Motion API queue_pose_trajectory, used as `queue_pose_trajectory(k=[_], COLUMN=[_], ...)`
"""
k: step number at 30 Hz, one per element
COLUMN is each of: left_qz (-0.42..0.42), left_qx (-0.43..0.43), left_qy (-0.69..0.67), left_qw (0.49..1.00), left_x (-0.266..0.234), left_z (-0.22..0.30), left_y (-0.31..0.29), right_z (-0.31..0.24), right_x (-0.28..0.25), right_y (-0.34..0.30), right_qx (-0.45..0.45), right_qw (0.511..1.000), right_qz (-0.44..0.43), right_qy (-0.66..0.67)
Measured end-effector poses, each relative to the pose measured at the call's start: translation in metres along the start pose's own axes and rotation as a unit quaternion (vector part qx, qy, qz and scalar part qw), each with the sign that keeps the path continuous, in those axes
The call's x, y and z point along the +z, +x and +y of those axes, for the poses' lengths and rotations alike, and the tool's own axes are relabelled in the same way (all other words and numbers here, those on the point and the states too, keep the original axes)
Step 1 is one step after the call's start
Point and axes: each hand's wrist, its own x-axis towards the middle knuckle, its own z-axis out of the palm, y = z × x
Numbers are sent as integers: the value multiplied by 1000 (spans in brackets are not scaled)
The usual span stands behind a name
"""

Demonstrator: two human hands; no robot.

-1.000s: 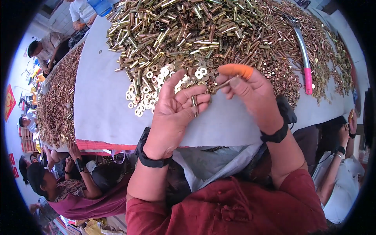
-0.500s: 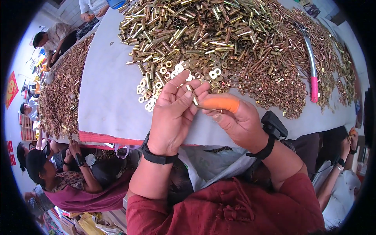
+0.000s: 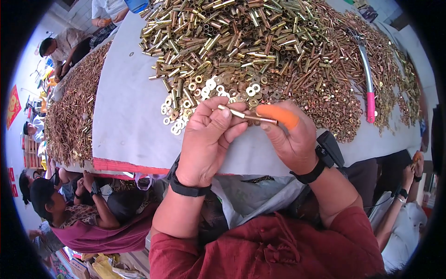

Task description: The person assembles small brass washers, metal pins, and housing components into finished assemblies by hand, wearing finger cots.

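Note:
My left hand (image 3: pixel 206 135) pinches a gold-coloured metal sleeve (image 3: pixel 231 111) between thumb and fingers. A thin threaded bolt (image 3: pixel 262 119) runs out of the sleeve's right end, in line with it. My right hand (image 3: pixel 290 137), an orange finger cover (image 3: pixel 278 114) on its index finger, has the bolt's far end between index finger and thumb. Just beyond my hands lies a heap of flat washers (image 3: pixel 211 85), and to its right a heap of small nuts (image 3: pixel 334 116). How deep the bolt sits in the sleeve is hidden.
A large pile of sleeves (image 3: pixel 223 32) covers the far table (image 3: pixel 125 116), with many bolts (image 3: pixel 320 60) to its right. A tool with a pink grip (image 3: pixel 370 104) lies at right. A grey bag (image 3: pixel 251 195) hangs below the edge. Co-workers sit left and right.
The sleeve and bolt have swung from a steep angle to nearly level. My right hand has moved slightly right, its thumb and index finger looser, showing more of the bolt.

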Motion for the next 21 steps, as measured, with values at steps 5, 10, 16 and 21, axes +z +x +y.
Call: queue_pose_trajectory(k=[5, 10, 16, 21], left_qz=[36, 12, -44, 26], left_qx=[67, 75, -81, 2], left_qy=[109, 207, 157, 132], left_qw=[991, 975, 983, 991], left_x=[1, -2, 0, 6], left_z=[-1, 4, -4, 7], left_y=[0, 0, -4, -5], right_z=[0, -5, -4, 5], right_x=[3, 9, 1, -15], right_y=[-6, -6, -2, 7], right_qx=[113, 181, 217, 243], right_qw=[989, 974, 968, 961], right_qz=[-57, -130, -127, -115], right_qy=[-70, -49, -19, -69])
